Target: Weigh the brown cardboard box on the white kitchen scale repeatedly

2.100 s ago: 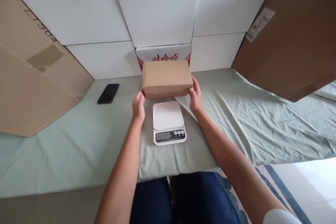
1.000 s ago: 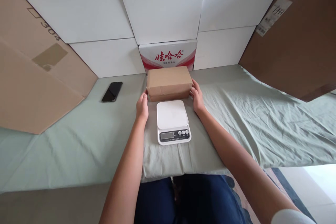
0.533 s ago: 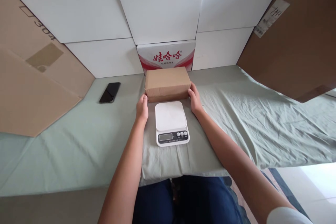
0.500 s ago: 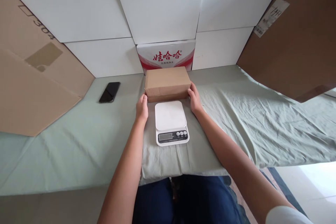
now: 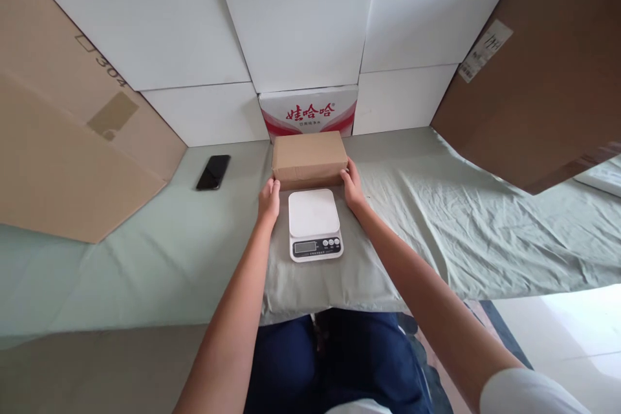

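Observation:
A closed brown cardboard box (image 5: 310, 155) lies in the middle of the cloth-covered table, lengthwise from left to right. My left hand (image 5: 268, 199) grips its left front corner, thumb up. At the opposite end, my right hand (image 5: 353, 185) clasps the right side, thumb on the front face and the other fingers partly hidden behind it. Just in front of the box, between my forearms, sits a white kitchen scale (image 5: 314, 215). Its platform carries nothing, and its small display looks blank beside three round buttons.
A black smartphone (image 5: 213, 173) lies to the left. White panels (image 5: 301, 32) and a red-and-white printed carton (image 5: 310, 115) stand behind the box. Large cardboard sheets flank the table, one at left (image 5: 87, 142) and one at right (image 5: 528, 90). Green cloth (image 5: 194, 272) covers the tabletop.
The camera view has tilted up, bringing the panels' top edges into sight. Both hands keep hold of the box, and box and scale stay in about the same place relative to each other.

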